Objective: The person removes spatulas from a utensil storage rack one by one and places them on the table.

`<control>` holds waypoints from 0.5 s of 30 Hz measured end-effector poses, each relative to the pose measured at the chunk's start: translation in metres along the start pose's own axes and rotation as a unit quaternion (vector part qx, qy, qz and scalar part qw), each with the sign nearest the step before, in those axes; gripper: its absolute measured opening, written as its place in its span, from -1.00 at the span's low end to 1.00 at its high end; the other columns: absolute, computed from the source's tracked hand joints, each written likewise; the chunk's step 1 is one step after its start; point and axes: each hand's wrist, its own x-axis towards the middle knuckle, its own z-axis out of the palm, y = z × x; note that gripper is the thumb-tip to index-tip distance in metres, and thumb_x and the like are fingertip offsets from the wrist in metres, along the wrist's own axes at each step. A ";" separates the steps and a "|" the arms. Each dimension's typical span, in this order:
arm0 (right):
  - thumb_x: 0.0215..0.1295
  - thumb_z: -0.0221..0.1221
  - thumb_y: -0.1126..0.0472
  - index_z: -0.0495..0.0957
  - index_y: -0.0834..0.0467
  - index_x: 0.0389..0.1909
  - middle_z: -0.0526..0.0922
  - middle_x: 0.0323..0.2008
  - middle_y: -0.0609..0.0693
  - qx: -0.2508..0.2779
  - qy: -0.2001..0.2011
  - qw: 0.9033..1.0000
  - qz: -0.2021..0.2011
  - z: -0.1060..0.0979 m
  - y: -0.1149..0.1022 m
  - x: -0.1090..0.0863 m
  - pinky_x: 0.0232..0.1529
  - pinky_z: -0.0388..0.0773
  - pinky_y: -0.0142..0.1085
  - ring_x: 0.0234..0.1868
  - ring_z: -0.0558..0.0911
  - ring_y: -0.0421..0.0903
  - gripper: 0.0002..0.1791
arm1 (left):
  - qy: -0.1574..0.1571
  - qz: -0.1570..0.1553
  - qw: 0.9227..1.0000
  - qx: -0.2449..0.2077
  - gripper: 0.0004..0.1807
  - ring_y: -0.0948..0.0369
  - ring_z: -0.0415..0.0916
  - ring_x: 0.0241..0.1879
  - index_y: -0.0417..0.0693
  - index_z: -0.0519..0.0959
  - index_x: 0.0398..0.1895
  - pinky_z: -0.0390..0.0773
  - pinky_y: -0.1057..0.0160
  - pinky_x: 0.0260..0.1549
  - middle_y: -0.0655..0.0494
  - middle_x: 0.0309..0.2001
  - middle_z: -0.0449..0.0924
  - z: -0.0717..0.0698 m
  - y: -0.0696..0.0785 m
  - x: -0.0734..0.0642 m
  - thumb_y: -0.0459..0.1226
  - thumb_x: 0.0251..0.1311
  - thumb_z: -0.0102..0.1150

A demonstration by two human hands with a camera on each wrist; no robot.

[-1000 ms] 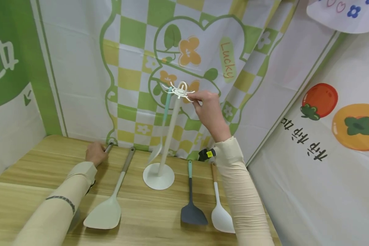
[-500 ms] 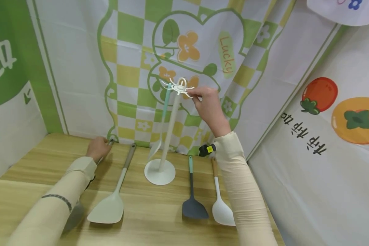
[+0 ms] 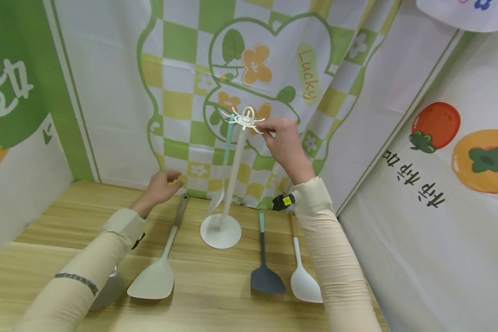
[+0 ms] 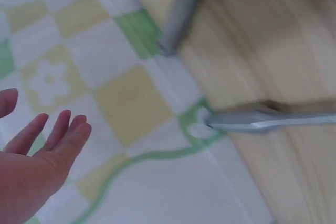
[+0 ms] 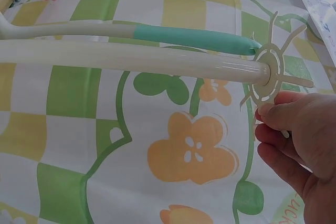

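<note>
A white utensil stand [image 3: 234, 177] with a ring of curved hooks at its top stands upright on the table. My right hand [image 3: 285, 143] pinches one hook between thumb and fingers; the right wrist view shows the same grip at the hook ring [image 5: 268, 74]. From another hook hangs a utensil with a teal handle [image 5: 189, 39] and a pale shaft. My left hand [image 3: 159, 186] is raised left of the stand, fingers extended and holding nothing. Near it lie a beige spatula [image 3: 153, 279] and a metal utensil [image 3: 109, 290], the latter partly hidden under my left forearm.
Right of the stand lie a dark grey turner [image 3: 267, 279] with a mint handle and a white turner [image 3: 305, 286] with a wooden-looking handle, partly behind my right sleeve. A checkered curtain [image 3: 180, 78] hangs behind the wooden table [image 3: 216, 295]. A black-and-yellow object [image 3: 283, 202] shows beside the right cuff.
My left hand has come away from the metal utensil's handle end, moving up and right with its fingers extended. The right hand stays at the stand's hook.
</note>
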 end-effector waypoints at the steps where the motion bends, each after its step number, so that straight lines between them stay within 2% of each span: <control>1: 0.34 0.28 0.42 0.78 0.26 -0.14 0.80 -0.17 0.16 0.000 0.000 1.000 -0.001 0.000 0.000 0.000 -0.05 0.74 -0.22 -0.15 0.77 0.06 -0.84 | 0.002 0.008 1.000 -0.006 -0.44 -0.39 0.28 0.35 -0.48 0.30 0.41 0.38 -0.31 0.32 -0.49 0.37 0.33 0.002 0.004 0.001 -0.25 0.52 0.03; 6: 0.34 0.29 0.41 0.79 0.26 -0.14 0.80 -0.16 0.15 0.002 0.005 1.000 -0.003 0.000 0.001 0.002 -0.03 0.73 -0.21 -0.12 0.76 0.07 -0.84 | 0.013 0.038 0.998 -0.048 -0.40 -0.26 0.29 0.40 -0.35 0.28 0.47 0.34 -0.22 0.39 -0.35 0.42 0.33 0.009 0.028 0.008 -0.16 0.54 0.03; 9: 0.33 0.29 0.42 0.79 0.26 -0.14 0.80 -0.16 0.16 0.013 0.004 1.000 0.002 0.001 0.003 0.001 -0.03 0.73 -0.22 -0.12 0.76 0.07 -0.84 | 0.020 0.051 0.994 -0.090 -0.38 -0.17 0.28 0.43 -0.29 0.26 0.50 0.33 -0.15 0.43 -0.28 0.45 0.32 0.011 0.046 0.012 -0.15 0.53 0.04; 11: 0.33 0.29 0.43 0.79 0.26 -0.15 0.80 -0.17 0.17 0.018 0.006 1.000 0.004 0.002 0.004 0.001 -0.03 0.73 -0.22 -0.13 0.76 0.08 -0.84 | 0.023 0.063 0.990 -0.122 -0.38 -0.14 0.28 0.45 -0.25 0.24 0.53 0.33 -0.10 0.44 -0.25 0.46 0.32 0.013 0.058 0.015 -0.15 0.53 0.05; 15: 0.33 0.29 0.44 0.79 0.27 -0.16 0.80 -0.18 0.18 0.022 0.012 1.000 0.001 0.002 0.005 0.000 -0.04 0.73 -0.21 -0.14 0.76 0.09 -0.85 | 0.031 0.100 0.976 -0.191 -0.36 -0.12 0.28 0.45 -0.23 0.17 0.56 0.33 -0.05 0.45 -0.26 0.46 0.31 0.017 0.082 0.019 -0.21 0.53 0.05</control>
